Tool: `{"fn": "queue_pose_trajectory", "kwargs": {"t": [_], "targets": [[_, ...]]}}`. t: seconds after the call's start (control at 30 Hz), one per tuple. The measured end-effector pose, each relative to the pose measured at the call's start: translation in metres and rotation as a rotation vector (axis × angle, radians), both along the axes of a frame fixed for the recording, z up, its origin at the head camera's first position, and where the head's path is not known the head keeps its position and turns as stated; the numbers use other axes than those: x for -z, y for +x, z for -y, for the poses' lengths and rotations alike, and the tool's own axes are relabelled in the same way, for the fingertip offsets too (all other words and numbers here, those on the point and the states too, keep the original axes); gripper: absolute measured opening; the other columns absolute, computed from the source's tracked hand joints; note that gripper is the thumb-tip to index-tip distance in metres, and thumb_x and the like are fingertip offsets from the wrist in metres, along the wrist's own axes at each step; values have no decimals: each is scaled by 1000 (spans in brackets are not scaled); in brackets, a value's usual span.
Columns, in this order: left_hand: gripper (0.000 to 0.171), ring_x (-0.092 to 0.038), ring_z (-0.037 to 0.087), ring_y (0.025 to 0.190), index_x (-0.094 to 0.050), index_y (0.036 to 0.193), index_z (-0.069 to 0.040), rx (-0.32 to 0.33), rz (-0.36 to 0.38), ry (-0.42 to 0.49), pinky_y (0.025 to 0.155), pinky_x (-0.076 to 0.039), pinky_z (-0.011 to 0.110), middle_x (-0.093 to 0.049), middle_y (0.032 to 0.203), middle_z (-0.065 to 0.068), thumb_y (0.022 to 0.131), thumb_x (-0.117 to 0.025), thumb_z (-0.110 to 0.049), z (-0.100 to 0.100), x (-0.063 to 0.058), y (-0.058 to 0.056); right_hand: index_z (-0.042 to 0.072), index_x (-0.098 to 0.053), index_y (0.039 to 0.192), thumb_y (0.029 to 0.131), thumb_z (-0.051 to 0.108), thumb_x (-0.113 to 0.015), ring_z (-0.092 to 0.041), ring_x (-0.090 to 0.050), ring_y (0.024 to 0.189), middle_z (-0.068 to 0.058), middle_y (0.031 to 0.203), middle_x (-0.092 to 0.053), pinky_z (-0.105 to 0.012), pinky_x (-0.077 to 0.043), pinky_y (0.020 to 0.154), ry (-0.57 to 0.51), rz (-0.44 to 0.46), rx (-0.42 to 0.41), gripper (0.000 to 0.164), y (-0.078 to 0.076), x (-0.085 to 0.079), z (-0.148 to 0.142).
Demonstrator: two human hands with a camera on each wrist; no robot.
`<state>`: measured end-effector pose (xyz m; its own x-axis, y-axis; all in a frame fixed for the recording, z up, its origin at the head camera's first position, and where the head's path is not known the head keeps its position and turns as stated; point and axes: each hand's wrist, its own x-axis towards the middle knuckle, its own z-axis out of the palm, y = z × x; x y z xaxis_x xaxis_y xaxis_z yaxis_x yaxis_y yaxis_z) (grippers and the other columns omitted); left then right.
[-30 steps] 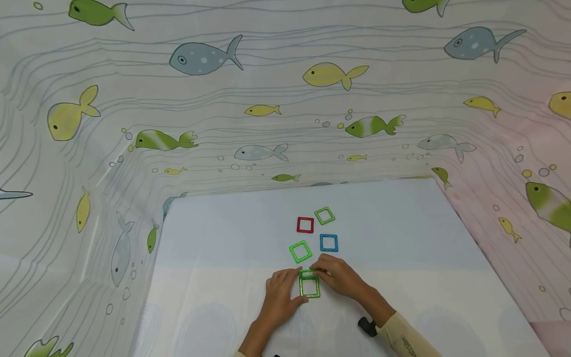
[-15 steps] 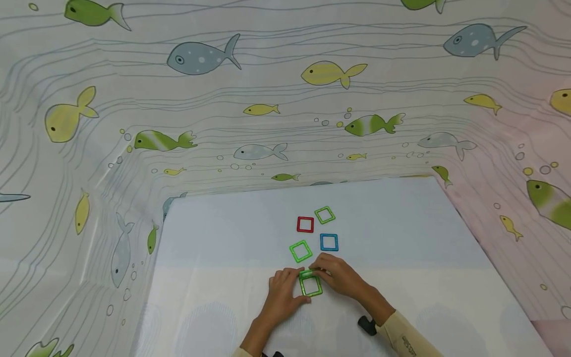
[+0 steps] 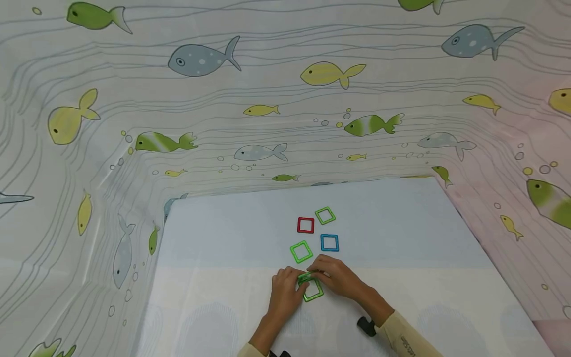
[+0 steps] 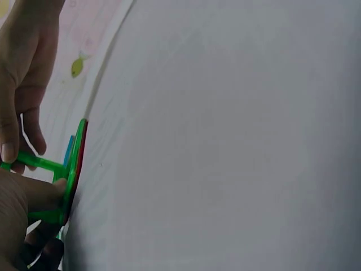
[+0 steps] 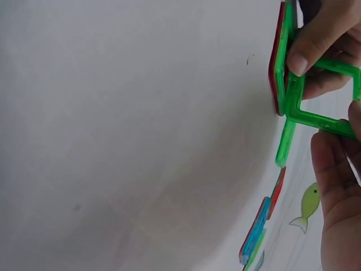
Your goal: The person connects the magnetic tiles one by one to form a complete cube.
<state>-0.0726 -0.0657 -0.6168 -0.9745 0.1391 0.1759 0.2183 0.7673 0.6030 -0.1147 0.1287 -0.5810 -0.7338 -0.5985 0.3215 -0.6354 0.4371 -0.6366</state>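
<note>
A flat square frame tile (image 3: 314, 298), see-through green, lies on the table in front of the person. Along its far edge stands a second green square frame tile (image 5: 324, 121). A red edge (image 5: 274, 56) shows directly beneath the flat green one in the right wrist view. My left hand (image 3: 287, 293) pinches the standing tile low down, its thumb at the joint between the two and its fingers behind. With thumb and fingertips, my right hand (image 3: 333, 275) holds that same standing tile on its right side. Fingers partly hide both tiles in the head view.
Beyond the hands lie a light green frame tile (image 3: 294, 255), a blue one (image 3: 329, 250), a red one (image 3: 306, 232) and another green one (image 3: 330, 221). The white table (image 3: 223, 233) is bordered by a fish-patterned curtain (image 3: 267, 129).
My left thumb has moved from the flat tile's near corner up to the standing tile. The flat green tile has turned slightly and shifted a little right. The right hand has barely moved.
</note>
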Motion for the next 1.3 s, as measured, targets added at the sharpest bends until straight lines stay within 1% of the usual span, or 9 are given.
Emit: {"fn": "queue_pose_trajectory", "kwargs": {"t": [0.23, 0.4, 0.53, 0.67, 0.77, 0.87, 1.07, 1.17, 1.3], "targets": [[16, -50, 7, 78, -76, 95, -18, -61, -32, 4, 69, -28, 23, -64, 84, -8, 82, -82, -24, -7, -4, 0, 11, -74, 106, 89, 7, -74, -3, -64, 91, 4, 99, -70, -21, -56, 81, 9, 26, 10, 18, 0, -1, 1], [15, -51, 6, 78, -76, 94, -18, -91, -20, 28, 70, -29, 24, -66, 85, -8, 82, -82, -23, -9, 0, -1, 6, -71, 110, 89, 10, -74, -8, -66, 89, -2, 103, -70, -24, -57, 76, -7, -8, 25, 21, -2, -2, -4], [16, -51, 6, 78, -75, 94, -19, -112, -14, 48, 72, -30, 25, -66, 85, -9, 81, -83, -24, -11, 4, -1, 3, -70, 110, 89, 7, -73, -9, -66, 87, -2, 101, -69, -24, -57, 73, -59, -64, 88, 21, -8, 0, -13], [17, -51, 7, 76, -75, 92, -18, -133, -67, 47, 71, -31, 26, -66, 84, -8, 78, -85, -22, -12, 7, -2, 3, -71, 106, 87, 1, -74, -5, -63, 82, 2, 96, -67, -21, -55, 71, -88, -95, 165, 20, -16, 3, -22], [18, -51, 7, 75, -75, 90, -18, -147, -99, 41, 70, -32, 26, -66, 82, -8, 77, -86, -22, -12, 9, -1, 3, -72, 104, 86, -1, -74, -4, -63, 80, 2, 95, -68, -21, -54, 69, -94, -87, 210, 18, -21, 5, -29], [17, -51, 7, 74, -75, 90, -18, -155, -102, 37, 70, -32, 26, -66, 82, -8, 77, -86, -22, -12, 10, -1, 3, -72, 102, 87, 0, -73, -5, -63, 77, 1, 93, -69, -22, -54, 67, -85, -69, 257, 15, -27, 5, -33], [17, -51, 8, 76, -75, 91, -18, -154, -106, 30, 71, -32, 26, -66, 82, -8, 78, -85, -22, -11, 11, -1, 2, -72, 101, 90, 2, -71, -12, -64, 79, -4, 93, -69, -25, -54, 67, -33, 18, 386, 12, -40, 5, -41], [17, -52, 9, 75, -74, 91, -18, -157, -123, 30, 70, -31, 26, -66, 82, -7, 77, -85, -21, -11, 11, 0, 1, -70, 107, 90, 5, -71, -16, -65, 84, -7, 99, -68, -27, -56, 71, 22, 118, 440, 17, -47, 6, -45], [17, -52, 9, 75, -74, 91, -18, -166, -119, 35, 70, -32, 26, -66, 83, -7, 78, -85, -22, -12, 12, 0, 1, -66, 121, 91, 10, -72, -21, -66, 97, -10, 109, -65, -35, -56, 82, 96, 278, 461, 32, -54, 7, -48]]}}
